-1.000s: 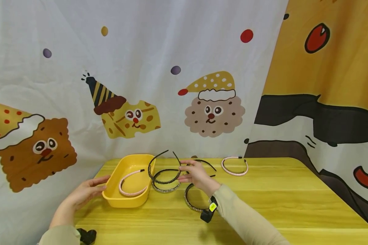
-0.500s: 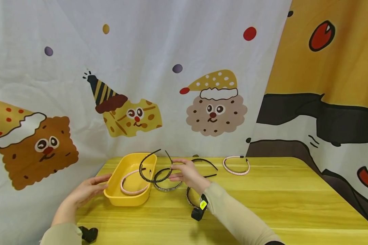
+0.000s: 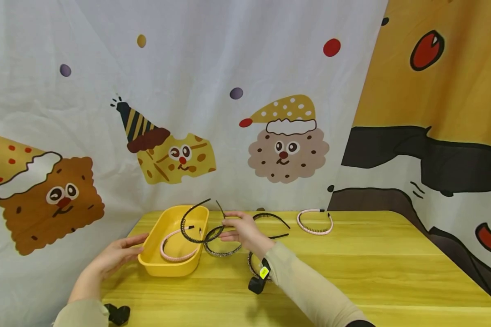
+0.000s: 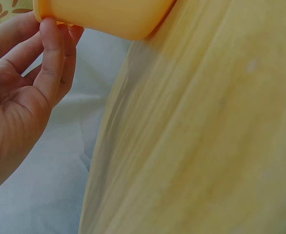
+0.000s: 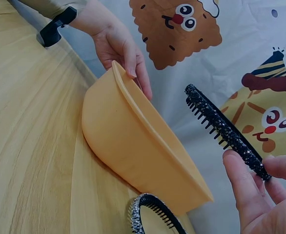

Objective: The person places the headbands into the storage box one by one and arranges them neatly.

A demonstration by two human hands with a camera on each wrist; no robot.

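A yellow plastic basin (image 3: 169,270) stands at the table's left side with a pink headband (image 3: 176,260) lying in it. My left hand (image 3: 116,256) holds the basin's left rim, its fingers bent at the edge in the left wrist view. My right hand (image 3: 245,230) pinches a black glittery toothed headband (image 5: 221,126) between thumb and fingers. That headband is raised over the basin's right side, its ends pointing up. Under it, beside the basin, lies a silver glittery headband (image 3: 222,254), partly covered in the head view.
A black headband (image 3: 275,215) lies behind my right hand. Another glittery headband (image 3: 252,267) is partly hidden by the right wrist camera (image 3: 257,284). Farther right rests a pink headband (image 3: 315,232). A printed curtain (image 3: 229,45) hangs behind the wooden table (image 3: 372,272).
My right hand has moved left with the black headband, from beside the basin to over its right side. The left hand stays at the rim.
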